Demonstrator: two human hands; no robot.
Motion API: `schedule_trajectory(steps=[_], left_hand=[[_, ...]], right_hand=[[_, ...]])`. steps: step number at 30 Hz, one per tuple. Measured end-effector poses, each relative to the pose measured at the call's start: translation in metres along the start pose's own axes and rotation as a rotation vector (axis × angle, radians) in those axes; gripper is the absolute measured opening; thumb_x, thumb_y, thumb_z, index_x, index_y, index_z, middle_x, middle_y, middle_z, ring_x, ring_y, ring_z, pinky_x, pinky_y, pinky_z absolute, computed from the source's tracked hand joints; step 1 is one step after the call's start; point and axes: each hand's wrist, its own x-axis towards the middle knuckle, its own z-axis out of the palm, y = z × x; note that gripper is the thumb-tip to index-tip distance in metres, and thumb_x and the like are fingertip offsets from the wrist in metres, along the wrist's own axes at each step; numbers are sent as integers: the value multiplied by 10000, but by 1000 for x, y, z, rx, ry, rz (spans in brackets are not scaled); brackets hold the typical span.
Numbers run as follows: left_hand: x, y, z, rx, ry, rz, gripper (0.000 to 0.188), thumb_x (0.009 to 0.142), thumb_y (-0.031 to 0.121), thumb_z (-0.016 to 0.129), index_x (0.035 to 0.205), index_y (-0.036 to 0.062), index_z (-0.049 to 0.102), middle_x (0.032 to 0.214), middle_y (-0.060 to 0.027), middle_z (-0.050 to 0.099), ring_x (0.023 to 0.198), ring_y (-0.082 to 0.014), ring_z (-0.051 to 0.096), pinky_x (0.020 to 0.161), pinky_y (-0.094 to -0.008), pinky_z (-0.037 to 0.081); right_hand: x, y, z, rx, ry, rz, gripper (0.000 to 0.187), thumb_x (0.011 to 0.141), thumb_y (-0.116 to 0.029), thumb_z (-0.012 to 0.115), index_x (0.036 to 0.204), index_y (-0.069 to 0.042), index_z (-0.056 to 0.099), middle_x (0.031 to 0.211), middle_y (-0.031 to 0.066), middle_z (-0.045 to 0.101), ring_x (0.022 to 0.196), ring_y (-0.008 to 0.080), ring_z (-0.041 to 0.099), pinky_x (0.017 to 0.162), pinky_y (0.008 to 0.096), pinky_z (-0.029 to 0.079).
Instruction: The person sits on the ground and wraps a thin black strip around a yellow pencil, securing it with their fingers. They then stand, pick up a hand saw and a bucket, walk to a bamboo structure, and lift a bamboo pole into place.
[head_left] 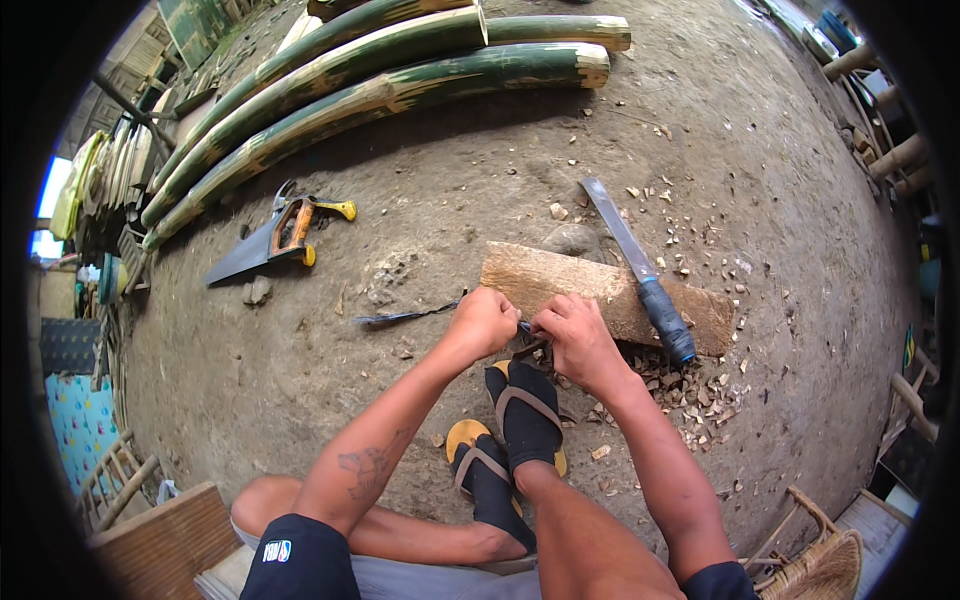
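A bare dirt yard (790, 250), packed hard and uneven, spreads before me, with green bamboo poles (390, 95) laid side by side along its far left and a woven basket (825, 565) at the near right edge. Seated low, I work in the middle of it, my fingers closed: my left hand (485, 322) and right hand (570, 338) each pinch a thin dark strip (524, 327), a short stretch of it showing between them, just on the near side of a rough wood block (560, 278) and above my sandals (529, 402). The hands sit close together, a hold that appears to suit fine control of so narrow a piece. What looks like the strip's loose end runs out left of my left hand; whether it touches the ground, I cannot tell. A long knife (640, 275) lies across the right part of the block, its black-wrapped handle turned toward me, probably for easy reach by the right hand. Pale wood chips (690, 400) litter the dirt around the block's right end. A handsaw (262, 246) and what looks like a yellow-handled hammer (338, 208) lie together farther left, seemingly set aside from the working spot.
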Motion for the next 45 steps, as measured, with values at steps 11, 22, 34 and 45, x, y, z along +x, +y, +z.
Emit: schedule_trajectory(steps=[11,22,34,45], left_hand=[[-17,13,5,307,183,242,211,913,192,619,848,-4,663,807,-242,675,793,-446,667,736,-527,525],[0,4,3,-326,-38,-106,222,933,223,668,843,22,694,595,-70,550,503,-187,506,460,-368,415],[-13,8,-15,-1130,-472,-536,155,940,132,672,829,68,586,611,72,376,446,-36,294,384,-220,226],[-18,8,-5,-1366,-522,-536,96,983,153,606,927,76,596,569,87,305,436,-37,265,389,-217,218]], right_hand=[[-5,-4,6,-308,225,-76,265,698,-66,686,915,-216,709,1141,16,527,1206,254,454,1050,496,296],[-20,-2,19,-147,248,-34,199,808,-28,604,993,-78,656,990,72,634,926,257,625,864,413,447],[-10,-13,11,82,285,-31,379,780,57,607,1132,-69,670,936,78,645,813,284,677,692,398,564],[2,-7,-5,-9,395,-140,252,785,33,660,1020,-59,655,949,99,663,850,295,677,707,389,563]])
